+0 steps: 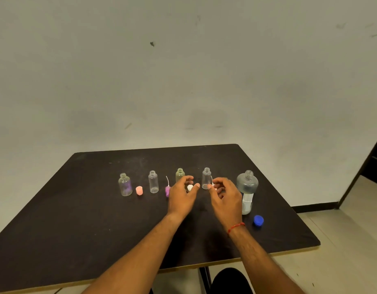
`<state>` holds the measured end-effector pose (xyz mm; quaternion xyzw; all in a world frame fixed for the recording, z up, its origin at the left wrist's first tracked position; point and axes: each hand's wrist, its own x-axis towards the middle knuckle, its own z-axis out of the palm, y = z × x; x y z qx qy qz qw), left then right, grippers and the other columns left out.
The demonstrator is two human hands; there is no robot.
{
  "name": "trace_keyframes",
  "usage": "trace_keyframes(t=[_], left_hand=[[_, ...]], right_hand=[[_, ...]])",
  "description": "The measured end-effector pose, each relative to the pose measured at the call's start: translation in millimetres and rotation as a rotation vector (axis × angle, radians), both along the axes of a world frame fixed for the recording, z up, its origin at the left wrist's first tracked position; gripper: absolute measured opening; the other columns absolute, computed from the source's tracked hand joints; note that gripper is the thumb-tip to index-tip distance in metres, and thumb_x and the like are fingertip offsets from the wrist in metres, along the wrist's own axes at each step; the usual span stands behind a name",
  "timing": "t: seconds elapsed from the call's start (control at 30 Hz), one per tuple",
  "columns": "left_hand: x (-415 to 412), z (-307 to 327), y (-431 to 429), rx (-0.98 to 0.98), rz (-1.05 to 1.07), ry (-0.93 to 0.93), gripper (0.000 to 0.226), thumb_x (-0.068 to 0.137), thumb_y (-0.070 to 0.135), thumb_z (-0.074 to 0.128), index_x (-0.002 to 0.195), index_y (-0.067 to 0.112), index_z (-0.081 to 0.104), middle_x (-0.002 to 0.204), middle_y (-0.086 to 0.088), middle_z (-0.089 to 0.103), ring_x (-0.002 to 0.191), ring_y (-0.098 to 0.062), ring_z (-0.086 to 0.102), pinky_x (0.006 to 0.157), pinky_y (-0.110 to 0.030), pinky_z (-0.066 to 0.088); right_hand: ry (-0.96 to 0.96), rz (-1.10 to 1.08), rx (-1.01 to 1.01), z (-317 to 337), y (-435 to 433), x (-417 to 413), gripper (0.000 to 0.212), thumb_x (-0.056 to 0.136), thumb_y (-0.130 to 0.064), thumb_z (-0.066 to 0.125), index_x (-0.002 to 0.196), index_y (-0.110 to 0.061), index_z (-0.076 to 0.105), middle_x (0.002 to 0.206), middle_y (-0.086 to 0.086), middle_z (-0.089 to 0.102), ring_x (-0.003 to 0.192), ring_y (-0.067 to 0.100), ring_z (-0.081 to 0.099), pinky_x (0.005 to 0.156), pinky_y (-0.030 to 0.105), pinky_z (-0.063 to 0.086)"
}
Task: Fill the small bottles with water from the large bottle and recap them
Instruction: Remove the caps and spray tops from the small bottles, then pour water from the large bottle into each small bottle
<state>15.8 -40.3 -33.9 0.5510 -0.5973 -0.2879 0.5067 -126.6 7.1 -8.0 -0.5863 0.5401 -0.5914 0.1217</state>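
Four uncapped small bottles stand in a row on the dark worktop [98, 209]. The purple-tinted bottle [125, 185] and the clear bottle [153, 182] are left of the left hand [182, 196]. The yellowish bottle [180, 174] is just beyond its fingers, and another clear one [205, 178] stands between the hands. The left hand curves around a white cap [190, 187]; I cannot tell if it grips it. The right hand [224, 195] pinches a tubed white cap [212, 183]. The open large bottle [247, 184], part-filled with water, stands just right of the right hand.
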Motion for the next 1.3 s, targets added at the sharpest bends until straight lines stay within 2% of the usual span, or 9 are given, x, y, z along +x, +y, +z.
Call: trace_keyframes(t=[0.1,0.27,0.43,0.7,0.8,0.9,1.0,1.13,1.3], left_hand=[[-15,-5,-11,0.089,-0.001,0.002,0.051,0.075,0.054,0.069,0.119,0.029,0.063,0.111,0.01,0.068,0.09,-0.02,0.072,0.083,-0.047,0.061],[-38,-17,-33,0.17,-0.028,-0.057,0.064,0.079,0.045,0.07,0.137,0.027,0.051,0.136,0.002,0.059,0.1,-0.025,0.071,0.086,-0.047,0.06],[-56,-22,-53,0.24,-0.013,-0.084,0.086,0.074,0.043,0.072,0.149,0.025,0.035,0.149,0.0,0.046,0.105,-0.031,0.069,0.09,-0.047,0.059],[-67,-39,-81,0.218,0.037,-0.091,0.061,0.074,0.05,0.066,0.129,0.032,0.05,0.122,0.007,0.062,0.088,-0.029,0.072,0.081,-0.048,0.061],[-69,-26,-75,0.189,0.051,-0.09,0.047,0.085,0.037,0.072,0.128,0.031,0.053,0.114,0.012,0.06,0.086,-0.027,0.072,0.08,-0.046,0.061],[-68,-20,-74,0.181,0.036,-0.074,0.023,0.089,0.029,0.071,0.107,0.035,0.059,0.099,0.009,0.069,0.075,-0.022,0.072,0.073,-0.045,0.062],[-65,-13,-71,0.166,0.04,-0.087,0.014,0.092,0.026,0.069,0.095,0.033,0.058,0.089,0.006,0.069,0.064,-0.018,0.071,0.065,-0.039,0.061],[-60,-1,-68,0.132,0.044,-0.08,0.013,0.093,0.027,0.069,0.102,0.027,0.059,0.097,0.005,0.068,0.069,-0.018,0.071,0.054,-0.025,0.057],[-56,20,-59,-0.011,0.004,-0.077,0.019,0.089,0.032,0.074,0.102,0.036,0.061,0.094,0.018,0.065,0.082,-0.011,0.07,0.069,-0.04,0.063]], right_hand=[[-0.038,-0.077,-0.076,1,10,-14,0.015,0.086,-0.018,0.072,0.095,-0.023,0.062,0.083,-0.007,0.06,0.073,0.011,0.058,0.062,0.016,0.05],[-0.098,-0.202,-0.172,-1,19,-40,0.024,0.082,-0.012,0.076,0.098,-0.016,0.058,0.091,-0.002,0.054,0.078,0.011,0.053,0.068,0.014,0.048],[-0.146,-0.309,-0.116,-8,20,-65,0.044,0.077,-0.018,0.08,0.11,-0.018,0.051,0.106,-0.001,0.05,0.09,0.016,0.052,0.073,0.026,0.053],[-0.109,-0.224,0.165,-23,4,-83,0.077,0.069,-0.028,0.087,0.13,-0.027,0.039,0.131,-0.001,0.045,0.118,0.014,0.047,0.097,0.031,0.047],[-0.102,-0.176,0.238,-30,-3,-84,0.081,0.069,-0.03,0.086,0.134,-0.031,0.038,0.137,-0.003,0.046,0.124,0.016,0.048,0.104,0.038,0.044],[-0.089,-0.165,0.261,-32,-7,-85,0.081,0.07,-0.031,0.085,0.136,-0.03,0.038,0.139,-0.005,0.048,0.127,0.018,0.048,0.104,0.038,0.042],[-0.076,-0.159,0.266,-31,-9,-85,0.08,0.071,-0.032,0.084,0.137,-0.028,0.039,0.14,-0.004,0.05,0.127,0.019,0.049,0.105,0.04,0.042],[-0.069,-0.175,0.25,-30,-11,-85,0.08,0.069,-0.035,0.085,0.135,-0.028,0.041,0.137,-0.003,0.053,0.124,0.02,0.053,0.103,0.038,0.045],[-0.01,-0.169,0.226,-21,-17,-81,0.078,0.067,-0.034,0.087,0.132,-0.027,0.045,0.134,-0.002,0.056,0.12,0.02,0.055,0.1,0.038,0.048]])
